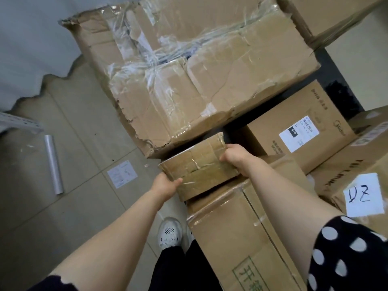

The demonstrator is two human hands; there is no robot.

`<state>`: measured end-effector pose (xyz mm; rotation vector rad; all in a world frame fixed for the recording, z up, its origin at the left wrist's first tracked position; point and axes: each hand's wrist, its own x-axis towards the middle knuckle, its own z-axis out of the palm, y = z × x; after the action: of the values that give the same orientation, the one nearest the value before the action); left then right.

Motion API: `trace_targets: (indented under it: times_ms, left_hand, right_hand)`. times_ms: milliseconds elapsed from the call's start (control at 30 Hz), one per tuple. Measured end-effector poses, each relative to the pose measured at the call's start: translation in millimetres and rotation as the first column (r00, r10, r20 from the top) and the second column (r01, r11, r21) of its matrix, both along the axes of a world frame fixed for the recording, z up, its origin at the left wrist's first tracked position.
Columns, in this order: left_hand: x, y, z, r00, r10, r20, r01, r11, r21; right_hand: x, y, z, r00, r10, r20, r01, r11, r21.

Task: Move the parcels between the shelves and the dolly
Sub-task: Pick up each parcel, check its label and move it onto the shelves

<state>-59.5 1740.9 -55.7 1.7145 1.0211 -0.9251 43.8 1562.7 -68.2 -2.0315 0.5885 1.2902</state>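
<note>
A: Two hands on the small parcel (199, 164), just in front of the torn carton (199, 80): left hand (165, 184) and right hand (233, 158) each curl round an end
B: Looks light and stiff. Tape's likely slick, so hold the edges

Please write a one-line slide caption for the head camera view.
Left hand and right hand grip a small taped parcel, near a big torn box.

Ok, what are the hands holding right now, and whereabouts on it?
Both hold the small taped parcel: the left hand grips its near left corner, the right hand its right end.
</note>
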Motion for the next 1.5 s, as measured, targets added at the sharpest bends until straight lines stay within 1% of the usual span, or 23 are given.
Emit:
trace_targets:
  times_ms: [167, 333, 433, 533, 633, 767, 867, 967, 1067, 1167, 1233, 1333, 1400, 1500]
  left_hand:
    - [-0.1, 0.5, -14.7, 0.995, -0.100, -0.026, 0.100, 0.995, 0.006]
    - [2.2, -2.0, -21.5, 0.981, -0.191, -0.036, 0.192, 0.981, 0.035]
    - [3.0, -3.1, -16.6, 0.965, -0.257, -0.055, 0.260, 0.964, 0.060]
    - [4.1, -4.1, 5.7, 0.941, -0.333, -0.062, 0.338, 0.937, 0.085]
    - [9.6, -6.2, 41.1, 0.903, -0.426, -0.052, 0.429, 0.896, 0.113]
    - [26.1, -17.9, 116.8, 0.806, -0.592, 0.002, 0.581, 0.791, 0.194]
    - [38.0, -35.2, 182.6, 0.691, -0.719, 0.075, 0.673, 0.677, 0.297]
    - [45.5, -60.3, 243.3, 0.549, -0.821, 0.157, 0.720, 0.560, 0.409]
    - [42.9, -92.6, 294.2, 0.361, -0.909, 0.210, 0.753, 0.417, 0.508]
    - [27.5, -129.1, 333.8, 0.154, -0.967, 0.203, 0.796, 0.243, 0.554]
    - [12.8, -154.8, 352.1, 0.013, -0.985, 0.174, 0.793, 0.116, 0.598]
    - [-12.6, -203.6, 379.0, -0.174, -0.974, 0.148, 0.741, -0.030, 0.671]
    - [-31.5, -241.9, 396.0, -0.310, -0.941, 0.137, 0.683, -0.120, 0.721]
    - [-67.1, -300.4, 415.7, -0.472, -0.873, 0.124, 0.614, -0.225, 0.756]
  right_hand:
    - [-8.2, -1.4, -15.3, 0.977, 0.179, 0.116, -0.162, 0.977, -0.140]
    - [-12.6, 3.0, -22.3, 0.973, 0.222, 0.064, -0.207, 0.960, -0.187]
    - [-14.8, 4.1, -16.0, 0.964, 0.253, 0.083, -0.232, 0.951, -0.204]
    - [-18.7, 3.3, 7.4, 0.956, 0.260, 0.133, -0.232, 0.953, -0.194]
    - [-23.5, -3.6, 46.8, 0.945, 0.270, 0.184, -0.235, 0.953, -0.192]
    - [-33.8, -22.8, 119.3, 0.916, 0.313, 0.252, -0.266, 0.942, -0.203]
    - [-46.7, -50.1, 180.3, 0.898, 0.315, 0.307, -0.252, 0.940, -0.230]
    - [-66.7, -85.0, 243.6, 0.898, 0.244, 0.367, -0.155, 0.954, -0.256]
    - [-96.6, -120.3, 299.4, 0.890, 0.153, 0.429, -0.023, 0.956, -0.293]
    - [-140.4, -155.1, 346.7, 0.877, 0.083, 0.474, 0.091, 0.939, -0.333]
    - [-175.2, -176.9, 373.8, 0.877, 0.074, 0.475, 0.127, 0.917, -0.377]
    - [-228.5, -212.2, 407.5, 0.875, 0.027, 0.483, 0.212, 0.876, -0.433]
    - [-267.0, -237.5, 424.8, 0.838, -0.067, 0.542, 0.327, 0.856, -0.401]
    - [-326.6, -274.6, 448.1, 0.780, -0.174, 0.601, 0.463, 0.806, -0.369]
